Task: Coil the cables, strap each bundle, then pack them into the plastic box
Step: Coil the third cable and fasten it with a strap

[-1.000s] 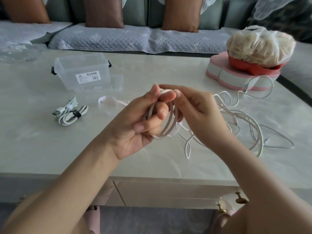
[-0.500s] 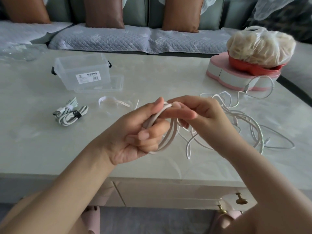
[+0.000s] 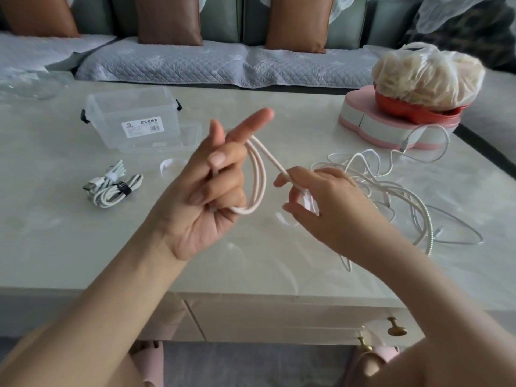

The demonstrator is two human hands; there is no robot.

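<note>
The plastic box (image 3: 134,121) sits on the table (image 3: 69,247), far back on the left. It is see-through, with a white label on its front and black clips on its ends. A low see-through piece (image 3: 191,135) leans by the box's right side; I cannot tell if it is the lid.

Just in front of the box lie two strapped bundles (image 3: 111,185) of white cable, touching each other. A loose white strap (image 3: 170,166) lies in front of the box's right corner.

Far to the right of the box is a pink box (image 3: 391,129). A red bowl (image 3: 405,107) sits on it, and in the bowl is a bag (image 3: 427,76) full of pale stuff. In front of that lies a messy pile of loose cables (image 3: 396,191).

The left hand (image 3: 212,191) is up in the air, in front of the box and to its right. Its lower fingers curl round loops of the pink cable (image 3: 258,177), and its first finger points up straight. The right hand (image 3: 321,199) is further right of the box and pinches the loose end of the pink cable.

From the bundles, flat table top runs forward to the table's near edge. Behind the box, the table's back edge meets a sofa (image 3: 167,62).
</note>
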